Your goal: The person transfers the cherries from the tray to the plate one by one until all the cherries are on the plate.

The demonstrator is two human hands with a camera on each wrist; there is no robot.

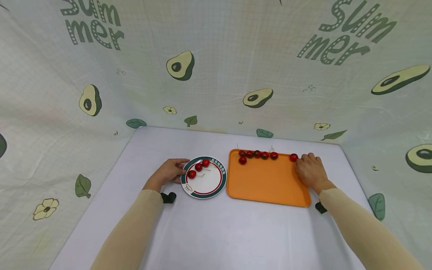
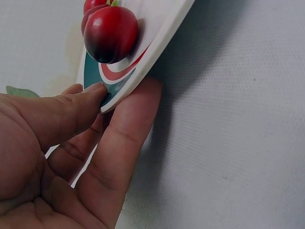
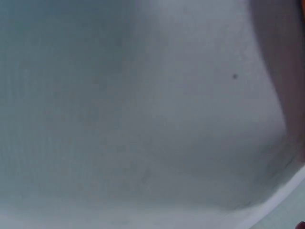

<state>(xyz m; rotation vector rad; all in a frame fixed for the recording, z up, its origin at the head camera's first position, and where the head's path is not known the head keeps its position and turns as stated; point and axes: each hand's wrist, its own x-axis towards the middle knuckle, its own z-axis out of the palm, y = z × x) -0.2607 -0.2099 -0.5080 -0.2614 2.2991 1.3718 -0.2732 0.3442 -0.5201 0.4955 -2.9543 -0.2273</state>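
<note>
In the head view my left hand (image 1: 170,171) grips the left edge of a round white plate (image 1: 207,183) with a green and red rim band. Its thumb lies on the rim and its fingers are underneath; the left wrist view shows the plate tilted. Several cherries are on it, among them a red and dark cherry (image 2: 112,34). At the far right corner of the orange tray (image 1: 266,183) is my right hand (image 1: 312,170), fingers bent, with a red cherry (image 1: 293,157) right at its fingertips. I cannot tell whether it pinches that cherry or the tray edge.
Along the tray's back edge is a row of cherries (image 1: 257,154), with another cherry (image 1: 242,160) just in front of its left end. The plate stands close beside the tray on a white table (image 1: 222,232). A printed cloth (image 1: 216,67) hangs behind and at the sides.
</note>
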